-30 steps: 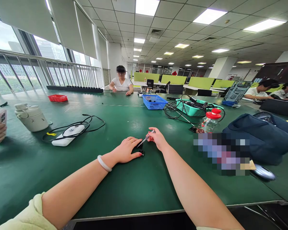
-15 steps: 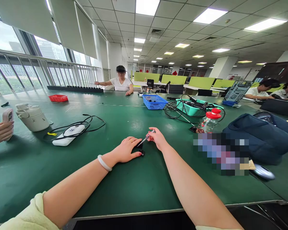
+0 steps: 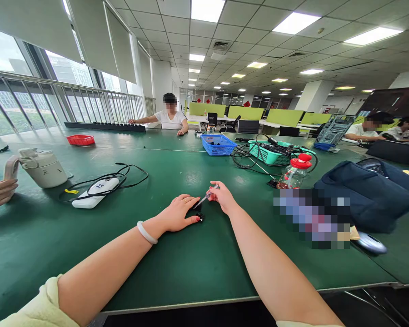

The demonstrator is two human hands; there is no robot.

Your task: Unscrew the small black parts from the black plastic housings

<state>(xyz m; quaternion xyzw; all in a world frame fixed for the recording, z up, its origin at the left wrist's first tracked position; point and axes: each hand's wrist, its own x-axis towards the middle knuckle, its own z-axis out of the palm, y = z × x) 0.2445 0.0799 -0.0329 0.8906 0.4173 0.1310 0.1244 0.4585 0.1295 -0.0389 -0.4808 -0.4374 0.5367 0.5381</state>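
On the green table (image 3: 191, 268), my left hand (image 3: 179, 213) lies with its thumb and fingers apart, touching a small black part (image 3: 199, 217) at the thumb tip. A second black piece (image 3: 197, 206) sits by its fingertips, partly covered by the hand. My right hand (image 3: 221, 196) is closed round a thin screwdriver with a clear handle (image 3: 211, 191). The driver slants down to the left, and its tip is at the black piece near my left fingers. Whether the tip sits in a screw is too small to tell.
A white power bank (image 3: 96, 193) with a black cable and a pale bottle (image 3: 44, 168) stand left, beside another person's hand (image 3: 0, 193). Ahead are red (image 3: 81, 140), blue (image 3: 218, 145) and green baskets (image 3: 272, 154). At right are a red-lidded jar (image 3: 293, 174) and a dark bag (image 3: 364, 195).
The other person's phone at the far left has tilted and moved slightly. The view has shifted a little. My hands keep nearly the same pose on the black pieces and screwdriver.
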